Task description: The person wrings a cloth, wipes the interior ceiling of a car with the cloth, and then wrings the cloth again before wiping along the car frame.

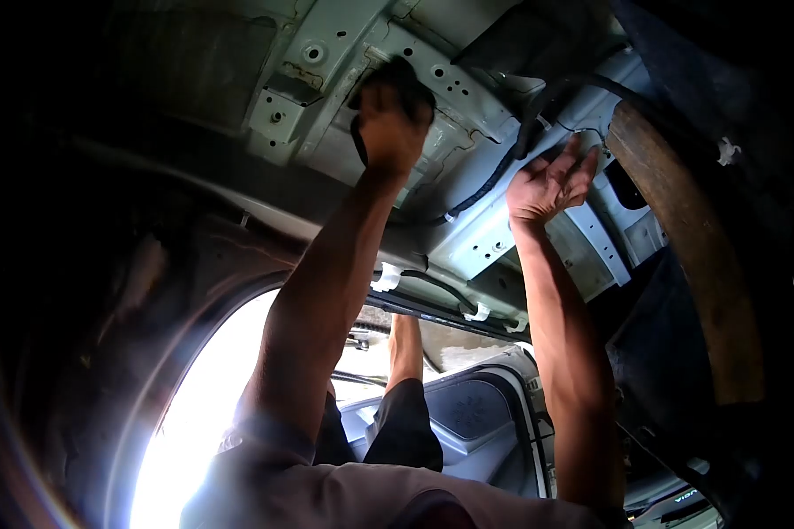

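Overhead, my left hand [391,132] is closed on a dark, soft-looking bundle [406,81], perhaps a cloth, smeared by motion. The bundle lies against the pale green metal panel [344,44], which has holes and brown-edged seams. To the right, my right hand [551,181] reaches up with bent, spread fingers and holds nothing I can see. Its fingertips are at or close to a metal rail [476,251] near a thin wire. Between the hands runs a black wrapped cable [494,181].
A curved brown strip [684,251] hangs right of my right hand. White clips [385,278] hold a dark cable below the panel. Beyond my shirt [362,494] are a leg [406,353] in dark shorts, a vehicle door panel [472,410] and a bright opening [203,414].
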### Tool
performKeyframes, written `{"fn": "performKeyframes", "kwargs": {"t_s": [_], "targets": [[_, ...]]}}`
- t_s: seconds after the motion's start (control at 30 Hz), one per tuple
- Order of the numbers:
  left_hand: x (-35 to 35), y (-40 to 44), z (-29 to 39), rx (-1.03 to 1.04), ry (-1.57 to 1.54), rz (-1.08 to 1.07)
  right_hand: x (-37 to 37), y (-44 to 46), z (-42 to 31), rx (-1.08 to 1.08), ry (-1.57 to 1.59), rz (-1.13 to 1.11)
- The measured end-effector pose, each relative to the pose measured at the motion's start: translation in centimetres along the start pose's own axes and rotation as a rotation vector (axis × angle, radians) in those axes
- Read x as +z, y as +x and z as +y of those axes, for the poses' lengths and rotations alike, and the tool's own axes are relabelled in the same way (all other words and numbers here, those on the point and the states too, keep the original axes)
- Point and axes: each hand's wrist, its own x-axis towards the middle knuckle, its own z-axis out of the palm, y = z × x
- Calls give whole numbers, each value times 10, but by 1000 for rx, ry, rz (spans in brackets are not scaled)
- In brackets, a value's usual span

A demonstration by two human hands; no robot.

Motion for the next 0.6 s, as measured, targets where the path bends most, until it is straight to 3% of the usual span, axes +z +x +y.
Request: {"fn": "performKeyframes", "kwargs": {"t_s": [0.03, 0.07, 0.13, 0.23, 0.33, 0.37, 0.5, 0.53, 0.6], "targets": [[8, -18, -3, 133, 40, -61, 11, -6, 8, 25, 215, 40], [16, -34, 1, 272, 85, -116, 5, -3, 5, -1, 140, 30], [32, -66, 29, 305, 321, -508, 0, 2, 0, -48, 36, 50], [5, -34, 63, -9, 137, -758, -3, 2, -2, -38, 24, 46], [-21, 3, 50, -15, 50, -1062, -2, 6, -4, -41, 29, 63], [-38, 7, 46, -51, -57, -1036, 0, 5, -1, -52, 43, 70], [-52, 4, 14, 68, -427, 1, -4, 2, -1, -37, 55, 26], [-57, 19, 5, 169, -435, 69, -3, 2, 0, -37, 61, 25], [-75, 64, 27, 245, -137, 136, -6, 3, -3, -43, 78, 46]]}}
